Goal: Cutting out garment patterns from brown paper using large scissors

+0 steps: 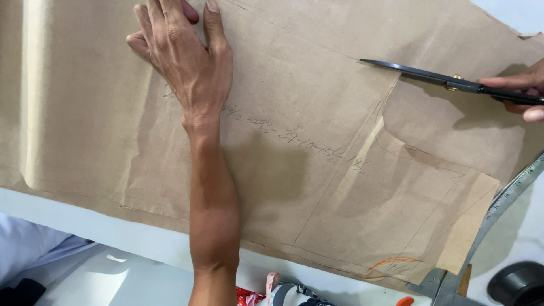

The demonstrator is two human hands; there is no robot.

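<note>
White counter [141,241] carried one large sheet of brown pattern paper [317,170], pencilled with lines and figures, covering most of the view; its near edge overhung slightly, leaving a bare strip along the front. Left hand [181,54], open and flat, fingers spread, pressed the sheet down, apparently to keep it from shifting under the cut. Right hand [524,90], closed on the handles of black scissors [447,81], held the blades at the paper's right edge, room ahead unobstructed. Metal ruler [504,198] lay at the right, partly under the sheet; black round object [518,283] sat beyond the corner.
</note>
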